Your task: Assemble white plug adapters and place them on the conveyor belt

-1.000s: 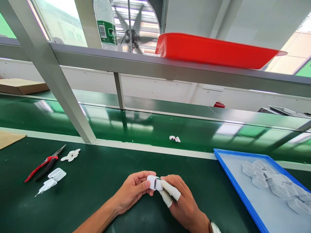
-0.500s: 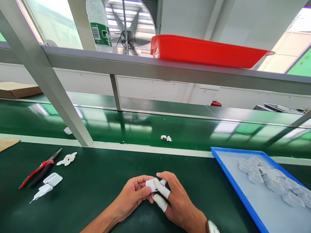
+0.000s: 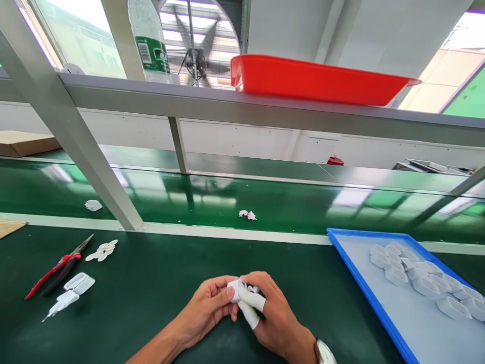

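A small white plastic part [image 3: 234, 291] is pinched between the thumb and fingers of my left hand [image 3: 206, 303], low in the middle of the view. My right hand [image 3: 278, 313], with white finger cots [image 3: 252, 299] on two digits, closes on the right end of the same part. A bit with dark and pinkish marks [image 3: 252, 289] shows by the right fingers; whether it belongs to the part I cannot tell. Both hands are just above the dark green worktop [image 3: 159, 273].
Red-and-black pliers [image 3: 64, 263] lie left, beside flat white pieces [image 3: 102, 250] and a white tool-like item [image 3: 70, 296]. A blue-rimmed tray [image 3: 367, 288] with several white cups [image 3: 426, 275] stands right. Behind runs a green belt [image 3: 212, 197]; overhead, a shelf beam [image 3: 189, 101] carries a red tray [image 3: 303, 78].
My right fingers have drawn together and closed onto the white part, where they were spread around it before. Small white items on the green belt have shifted left.
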`<state>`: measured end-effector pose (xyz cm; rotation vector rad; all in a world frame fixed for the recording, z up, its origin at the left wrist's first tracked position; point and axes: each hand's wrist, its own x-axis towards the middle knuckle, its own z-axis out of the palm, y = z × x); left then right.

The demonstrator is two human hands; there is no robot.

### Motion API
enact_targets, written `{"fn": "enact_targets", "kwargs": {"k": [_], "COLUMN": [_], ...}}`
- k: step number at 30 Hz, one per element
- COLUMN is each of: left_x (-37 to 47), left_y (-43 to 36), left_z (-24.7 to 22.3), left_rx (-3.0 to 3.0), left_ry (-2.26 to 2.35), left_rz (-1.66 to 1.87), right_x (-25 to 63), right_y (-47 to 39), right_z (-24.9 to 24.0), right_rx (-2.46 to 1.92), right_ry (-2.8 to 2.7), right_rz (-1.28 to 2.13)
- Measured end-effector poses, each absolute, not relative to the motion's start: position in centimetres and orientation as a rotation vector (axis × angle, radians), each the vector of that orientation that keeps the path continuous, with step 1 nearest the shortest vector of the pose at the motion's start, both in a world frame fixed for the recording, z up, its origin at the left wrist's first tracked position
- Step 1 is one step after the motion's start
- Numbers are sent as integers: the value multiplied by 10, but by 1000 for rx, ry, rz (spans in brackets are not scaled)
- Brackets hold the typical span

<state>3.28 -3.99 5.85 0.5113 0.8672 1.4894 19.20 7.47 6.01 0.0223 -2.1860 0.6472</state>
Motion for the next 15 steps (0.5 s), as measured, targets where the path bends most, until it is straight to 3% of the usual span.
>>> {"fn": "enact_targets", "kwargs": {"k": [11,15], "left_x": [33,34], "left_y": [-36,-35], "left_z": [60,53], "left_rx": [572,928], "left_ry": [906,1303], "left_rz": [1422,1467], "right_x": [190,189], "right_y": [74,82], "right_z": [57,47], "right_rx": [17,-120], "right_ry": [-2167,-2088], "right_rz": [742,935]}}
